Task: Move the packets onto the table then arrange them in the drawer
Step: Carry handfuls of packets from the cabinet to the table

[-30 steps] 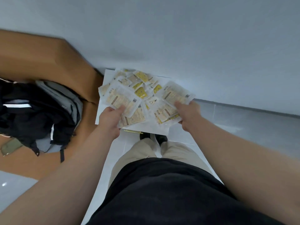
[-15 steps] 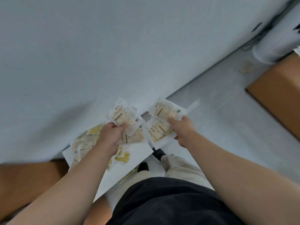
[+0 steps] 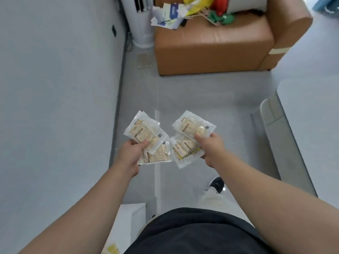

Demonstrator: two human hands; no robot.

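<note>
Pinching clear packets in both hands above grey floor (image 3: 183, 92). My left hand (image 3: 128, 156) grips the left stack (image 3: 145, 134), thumb on top, fingers (image 3: 132, 143) curled beneath. Just beside those fingers, my right hand (image 3: 211, 149) grips the right stack (image 3: 190, 136) likewise. Well beyond, a tan sofa (image 3: 211, 46) holds colourful clutter (image 3: 201, 8).

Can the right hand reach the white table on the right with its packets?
Probably yes: the right hand grips its packets over open floor, nothing stands between it and the white table, though a step closer may help.
</note>
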